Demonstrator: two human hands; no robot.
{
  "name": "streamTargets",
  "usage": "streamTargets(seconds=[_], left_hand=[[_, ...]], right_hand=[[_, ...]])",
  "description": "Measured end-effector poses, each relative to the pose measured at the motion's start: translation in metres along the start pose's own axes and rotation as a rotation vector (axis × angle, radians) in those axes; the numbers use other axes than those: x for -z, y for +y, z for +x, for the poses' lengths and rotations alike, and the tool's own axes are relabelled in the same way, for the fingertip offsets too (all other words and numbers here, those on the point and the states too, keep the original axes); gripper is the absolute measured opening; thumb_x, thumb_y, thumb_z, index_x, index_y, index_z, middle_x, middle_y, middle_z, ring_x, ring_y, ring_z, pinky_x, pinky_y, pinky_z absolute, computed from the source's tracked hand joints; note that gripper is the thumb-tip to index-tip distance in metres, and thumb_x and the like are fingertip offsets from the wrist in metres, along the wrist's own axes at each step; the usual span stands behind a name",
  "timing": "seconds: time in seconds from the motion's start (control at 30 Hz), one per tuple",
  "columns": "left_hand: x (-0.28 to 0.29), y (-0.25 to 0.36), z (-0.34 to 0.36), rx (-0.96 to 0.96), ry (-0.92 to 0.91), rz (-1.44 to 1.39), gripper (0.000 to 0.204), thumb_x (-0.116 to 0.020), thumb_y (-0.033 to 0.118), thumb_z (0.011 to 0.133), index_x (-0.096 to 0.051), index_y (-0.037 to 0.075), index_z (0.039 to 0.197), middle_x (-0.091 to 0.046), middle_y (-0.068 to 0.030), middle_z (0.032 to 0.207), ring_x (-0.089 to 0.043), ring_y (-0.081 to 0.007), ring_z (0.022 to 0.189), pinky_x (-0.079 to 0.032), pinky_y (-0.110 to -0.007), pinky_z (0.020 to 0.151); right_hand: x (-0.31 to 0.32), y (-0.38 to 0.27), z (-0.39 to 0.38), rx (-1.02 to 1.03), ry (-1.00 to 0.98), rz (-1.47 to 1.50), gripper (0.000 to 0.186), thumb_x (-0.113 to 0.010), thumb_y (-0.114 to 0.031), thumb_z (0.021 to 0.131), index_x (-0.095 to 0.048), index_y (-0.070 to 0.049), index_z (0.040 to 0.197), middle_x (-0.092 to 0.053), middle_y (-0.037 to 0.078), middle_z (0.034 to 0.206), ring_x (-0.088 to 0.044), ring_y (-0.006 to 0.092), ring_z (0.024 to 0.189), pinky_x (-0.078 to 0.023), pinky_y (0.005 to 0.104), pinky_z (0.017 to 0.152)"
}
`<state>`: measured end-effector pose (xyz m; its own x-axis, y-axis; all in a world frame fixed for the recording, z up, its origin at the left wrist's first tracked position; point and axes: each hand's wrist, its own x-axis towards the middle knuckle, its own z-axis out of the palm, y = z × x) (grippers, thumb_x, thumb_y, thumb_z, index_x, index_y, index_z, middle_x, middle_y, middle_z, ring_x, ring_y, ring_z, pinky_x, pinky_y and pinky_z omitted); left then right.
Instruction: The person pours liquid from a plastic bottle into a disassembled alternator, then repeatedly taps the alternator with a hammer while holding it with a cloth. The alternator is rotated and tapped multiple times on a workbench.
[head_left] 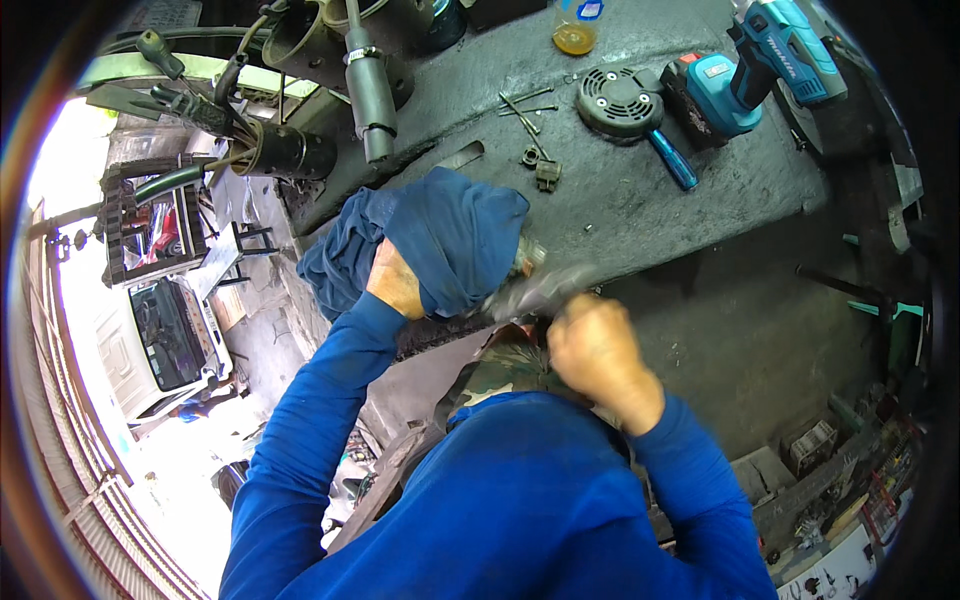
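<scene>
At the near edge of the dark grey, scuffed bench (690,225), the person's left hand (396,282) rests on a crumpled blue cloth bundle (462,235), fingers lost under a fold, so I can't tell whether they grip. The right hand (602,350), just off that edge, is clenched on a blurred grey tool (535,292). Toward the bench's far right corner sit a round black vented casing (618,100) and a teal-and-black cordless power tool (782,55).

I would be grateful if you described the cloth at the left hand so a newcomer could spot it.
Across the top runs a dark grey workbench. At its near edge, left of centre, the left hand is tucked against a bunched cloth. Its dull blue, loose folds set it apart from the metal bolts beyond and the brighter blue left sleeve.
</scene>
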<state>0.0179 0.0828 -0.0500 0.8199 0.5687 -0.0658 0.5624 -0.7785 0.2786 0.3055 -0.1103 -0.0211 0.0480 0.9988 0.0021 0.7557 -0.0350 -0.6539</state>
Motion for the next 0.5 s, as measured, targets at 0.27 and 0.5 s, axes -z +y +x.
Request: streamTargets(seconds=[0.27, 0.5], left_hand=[[-0.004, -0.001, 0.005, 0.069, -0.098, -0.078, 0.058, -0.075, 0.038, 0.091, -0.069, 0.006, 0.139, -0.068, -0.0183, 0.143, -0.061, -0.0392, 0.135, -0.045, -0.049, 0.118], [-0.006, -0.001, 0.004, 0.052, -0.160, 0.080, 0.055, -0.062, 0.039, 0.101, -0.065, 0.010, 0.148, -0.065, -0.0129, 0.153, -0.053, -0.0344, 0.147, -0.034, -0.048, 0.128]], right_hand=[[0.024, -0.014, 0.010, -0.617, 0.319, 0.769, 0.015, -0.060, -0.011, 0.096, -0.068, 0.001, 0.092, -0.069, 0.010, 0.072, -0.066, 0.0238, 0.061, -0.055, 0.0419, 0.063], [0.005, -0.006, -0.004, -0.280, -0.213, 0.221, 0.020, -0.065, -0.016, 0.091, -0.069, 0.003, 0.091, -0.072, 0.033, 0.085, -0.072, 0.0522, 0.075, -0.061, 0.0574, 0.083]])
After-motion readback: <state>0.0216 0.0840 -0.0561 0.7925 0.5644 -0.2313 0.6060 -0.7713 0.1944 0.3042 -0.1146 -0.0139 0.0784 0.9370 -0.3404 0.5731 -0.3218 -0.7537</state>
